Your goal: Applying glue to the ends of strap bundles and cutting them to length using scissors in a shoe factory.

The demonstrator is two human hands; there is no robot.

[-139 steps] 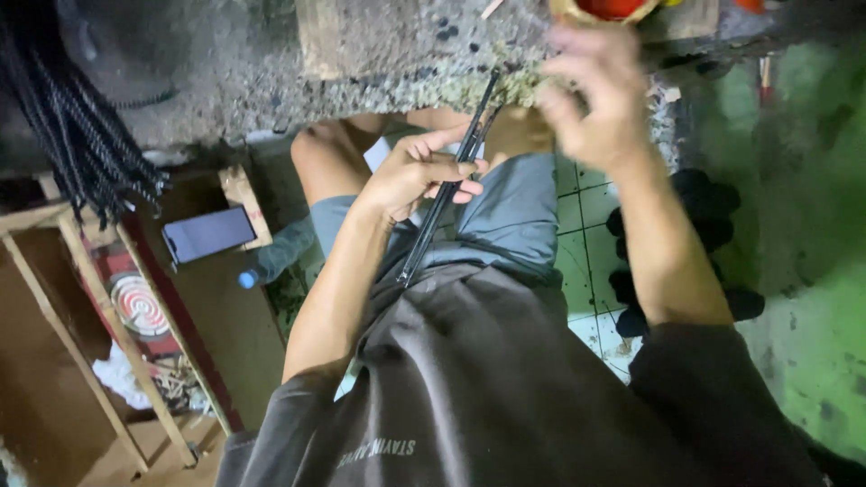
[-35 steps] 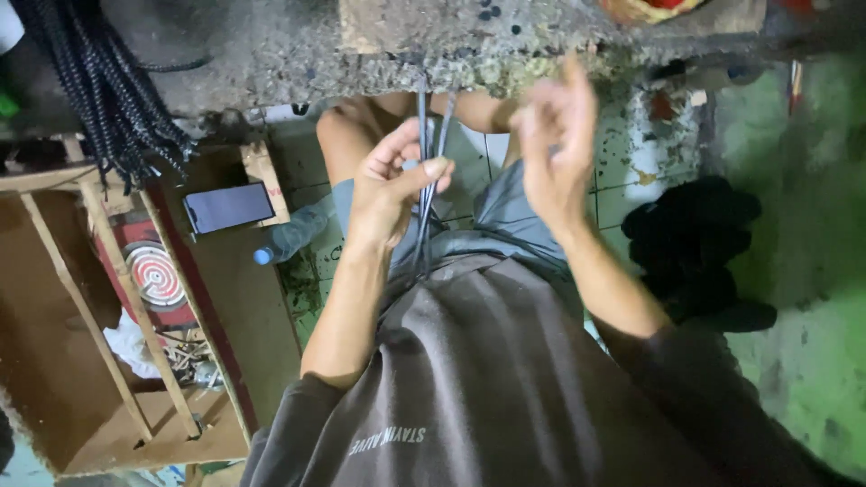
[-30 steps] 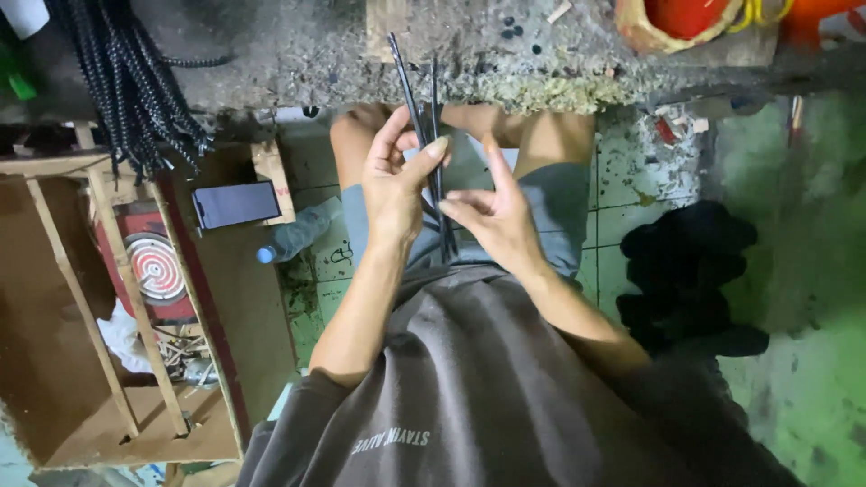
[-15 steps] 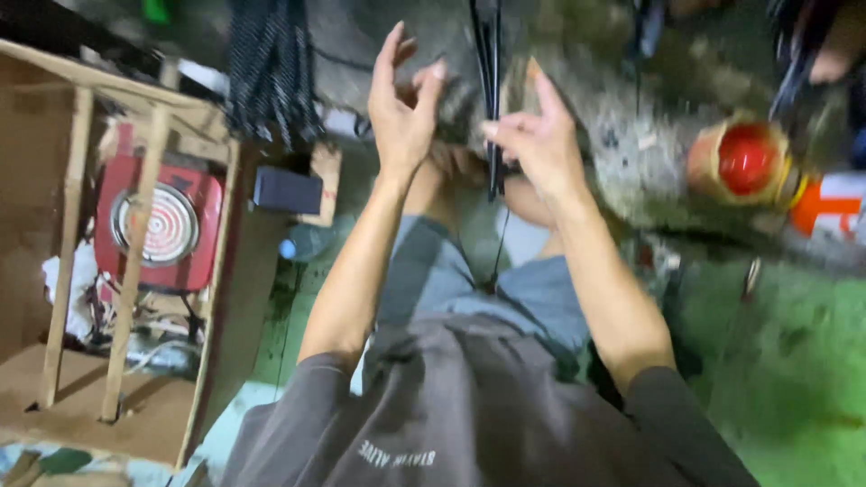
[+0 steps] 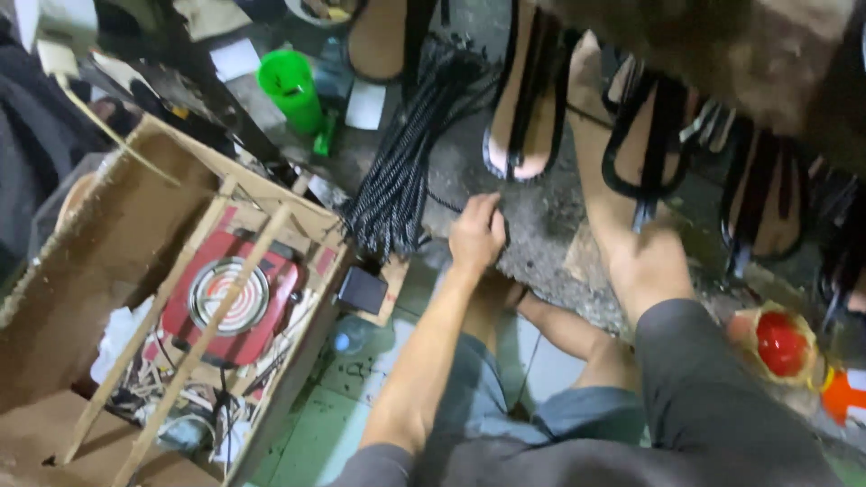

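The left hand (image 5: 476,233) reaches forward onto the rough grey concrete slab (image 5: 550,216), its fingers curled together and closed on the end of a thin black cord (image 5: 446,203) that runs from the bundle of black-and-white braided cords (image 5: 397,171) lying just beside it on the slab. The right arm stretches up and forward past the slab, and the right hand (image 5: 586,63) sits near the top of the view among tan sandal soles with black straps (image 5: 532,99); whether its fingers are apart or closed cannot be told, since the straps and blur hide them. To the left stands an open brown cardboard box braced with wooden slats (image 5: 135,234), holding a red electric hot plate with a spiral coil (image 5: 230,298). A dark flat phone (image 5: 363,289) rests at the box's corner, near the left forearm. A bright green plastic cup (image 5: 290,87) stands farther back, and a red round-topped container (image 5: 780,343) lies at the right.
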